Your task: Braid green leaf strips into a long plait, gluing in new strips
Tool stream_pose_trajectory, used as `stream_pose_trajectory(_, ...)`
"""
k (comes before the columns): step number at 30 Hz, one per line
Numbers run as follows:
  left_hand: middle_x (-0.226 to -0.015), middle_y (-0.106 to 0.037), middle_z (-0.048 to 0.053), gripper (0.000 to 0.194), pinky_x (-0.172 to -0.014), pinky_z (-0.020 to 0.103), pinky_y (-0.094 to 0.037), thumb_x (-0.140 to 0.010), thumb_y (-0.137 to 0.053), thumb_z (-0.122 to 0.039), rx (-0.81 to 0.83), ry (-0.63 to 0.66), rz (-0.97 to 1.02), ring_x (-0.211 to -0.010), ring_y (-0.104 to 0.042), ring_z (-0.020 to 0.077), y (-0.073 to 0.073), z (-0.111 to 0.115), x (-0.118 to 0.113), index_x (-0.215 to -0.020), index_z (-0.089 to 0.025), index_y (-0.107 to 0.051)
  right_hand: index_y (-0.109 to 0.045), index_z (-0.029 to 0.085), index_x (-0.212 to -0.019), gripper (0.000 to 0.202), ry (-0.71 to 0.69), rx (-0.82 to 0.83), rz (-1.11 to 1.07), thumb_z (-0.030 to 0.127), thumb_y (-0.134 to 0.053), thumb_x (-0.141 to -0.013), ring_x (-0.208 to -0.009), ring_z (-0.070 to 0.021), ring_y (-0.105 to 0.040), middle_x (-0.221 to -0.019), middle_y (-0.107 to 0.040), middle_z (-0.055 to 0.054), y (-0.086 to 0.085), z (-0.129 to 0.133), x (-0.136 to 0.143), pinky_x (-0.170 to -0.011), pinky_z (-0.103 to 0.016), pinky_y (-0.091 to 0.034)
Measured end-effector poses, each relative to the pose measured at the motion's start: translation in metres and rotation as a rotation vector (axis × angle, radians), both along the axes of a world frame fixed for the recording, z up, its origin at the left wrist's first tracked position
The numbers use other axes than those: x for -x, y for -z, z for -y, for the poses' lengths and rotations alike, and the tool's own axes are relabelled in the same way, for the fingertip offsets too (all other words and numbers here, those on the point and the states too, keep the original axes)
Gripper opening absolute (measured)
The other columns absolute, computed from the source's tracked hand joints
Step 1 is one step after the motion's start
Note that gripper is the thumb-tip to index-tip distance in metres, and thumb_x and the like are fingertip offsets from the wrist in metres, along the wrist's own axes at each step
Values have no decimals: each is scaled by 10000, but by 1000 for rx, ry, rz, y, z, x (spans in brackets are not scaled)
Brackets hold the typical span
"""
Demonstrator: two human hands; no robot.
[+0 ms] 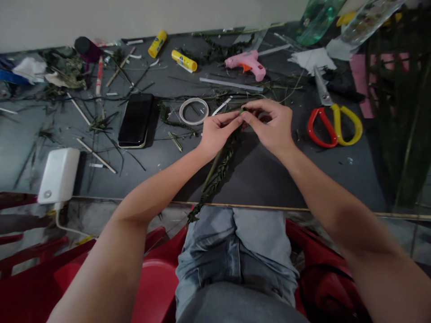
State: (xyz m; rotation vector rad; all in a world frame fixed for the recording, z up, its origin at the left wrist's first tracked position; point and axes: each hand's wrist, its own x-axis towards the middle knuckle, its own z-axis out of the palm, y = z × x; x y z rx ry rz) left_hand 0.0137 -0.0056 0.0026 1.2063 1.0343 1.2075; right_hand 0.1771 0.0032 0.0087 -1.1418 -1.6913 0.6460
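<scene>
My left hand (216, 131) and my right hand (272, 123) meet over the dark table, fingertips pinched together on a braided green leaf strip (222, 169). The braid hangs down from my fingers toward me, and its tail reaches past the table edge above my lap. A straight green stem (211, 172) runs beside it. A small green tip shows between my thumbs; the rest of the gripped end is hidden by my fingers. Just left of my left hand lies a roll of tape (194, 111). Scissors (333, 123) with red and yellow handles lie right of my right hand.
A phone (136, 120) and a white power bank (59, 175) lie on the left. Beyond my hands are a pink glue gun (247, 63), a clear glue stick (231, 85) and yellow glue tubes (183, 60). Plastic bottles (318, 21) are at the back right. Leaf scraps litter the table.
</scene>
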Motion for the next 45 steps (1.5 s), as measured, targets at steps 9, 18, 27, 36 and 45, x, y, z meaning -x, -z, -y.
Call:
stream_pose_trajectory(9,-920,-809,47,396,-873,319,-615,-776,-848,-441,-34,124,102,-872,-767,178,9,3,-2,-1064,-177,-780,-719,207,-814,478,-99,212,-373,676,-792,-753,-579,-138,-648,-724,-680,-19,15,-9,6,-469,-258,-544)
stream_pose_trajectory(18,-934,-807,17,328,-888,342,-619,-756,-871,-425,-34,45,169,-947,-771,205,17,-9,4,-1006,-230,-787,-757,215,-1014,432,-98,178,-314,517,-875,-729,-679,-176,-708,-774,-732,-14,16,-12,-3,-557,-296,-609)
stream_pose_trajectory(27,-994,-813,23,348,-853,293,-618,-781,-860,-366,124,11,181,-937,-768,174,11,-10,8,-1097,-247,-781,-750,236,-1118,434,-295,310,-371,479,-857,-775,-706,-180,-708,-756,-724,-2,21,-13,-2,-592,-313,-607)
stream_pose_trajectory(36,-924,-802,25,193,-857,325,-631,-806,-835,-260,231,32,201,-965,-775,210,3,-12,8,-989,-211,-800,-770,201,-1012,311,-305,387,-372,359,-878,-767,-523,-127,-614,-723,-706,1,7,-9,-5,-488,-296,-563)
stream_pose_trajectory(45,-890,-805,14,243,-825,301,-626,-761,-870,-283,213,26,202,-874,-775,173,17,-16,13,-981,-217,-792,-663,158,-665,277,-156,527,-229,280,-906,-718,-530,-144,-629,-625,-675,-44,-6,0,1,-507,-283,-511)
